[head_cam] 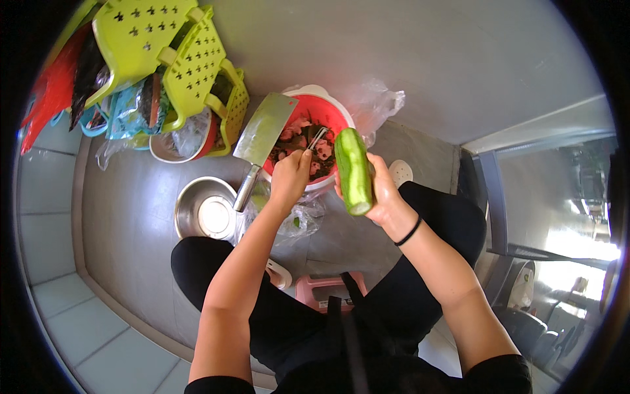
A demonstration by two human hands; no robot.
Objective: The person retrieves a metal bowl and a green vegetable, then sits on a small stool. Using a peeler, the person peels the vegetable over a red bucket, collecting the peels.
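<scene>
My right hand grips a partly peeled green gourd, possibly a zucchini, with pale peeled stripes along its side. In my left hand is what looks like a vegetable peeler; its metal head points toward the gourd and its handle is hidden in my fist. Both hands are over a red bin with a white rim, which holds dark peelings and pinkish scraps. A cleaver rests across the bin's left rim, its metal handle toward me.
A stainless steel bowl stands on the floor at left. Yellow-green stacked baskets hold bags, beside a red-and-white bowl. Clear plastic bags lie around the bin. A pink stool is between my legs; a glass-fronted cabinet stands right.
</scene>
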